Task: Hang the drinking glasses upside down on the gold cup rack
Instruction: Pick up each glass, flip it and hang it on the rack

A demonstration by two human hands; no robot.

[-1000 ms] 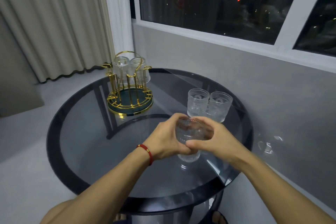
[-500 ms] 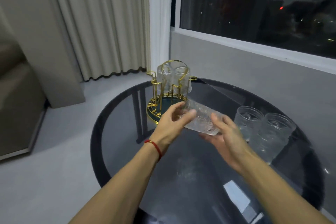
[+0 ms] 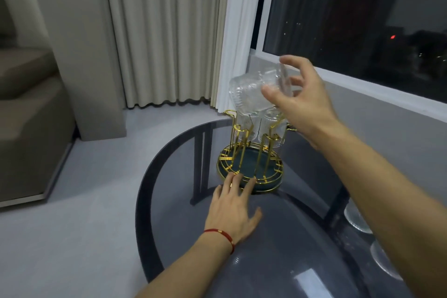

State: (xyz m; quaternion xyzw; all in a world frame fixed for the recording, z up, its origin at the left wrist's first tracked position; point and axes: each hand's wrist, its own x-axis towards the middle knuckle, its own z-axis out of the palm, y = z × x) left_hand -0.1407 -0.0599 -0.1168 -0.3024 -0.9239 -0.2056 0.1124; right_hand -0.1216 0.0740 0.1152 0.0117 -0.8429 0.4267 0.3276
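The gold cup rack [image 3: 250, 167] with a dark green round base stands on the far part of the glass table. Two ribbed clear glasses [image 3: 272, 128] hang upside down on its far prongs. My right hand [image 3: 302, 101] grips a third ribbed glass [image 3: 249, 94], tilted on its side just above the rack's top. My left hand [image 3: 233, 208] lies flat on the table, fingers apart, its fingertips touching the rack's near rim. Two more glasses [image 3: 358, 220] stand at the right, mostly hidden behind my right forearm.
The round dark glass table [image 3: 181, 230] has a black rim and a black frame beneath. A window sill and grey wall run along the right. Cream curtains [image 3: 164, 31] hang behind the rack. A beige sofa [image 3: 26, 113] sits at the left on the grey floor.
My left hand let go of the glass and dropped to the rack's base. My right hand lifted the glass up over the rack. The view swung left and closer.
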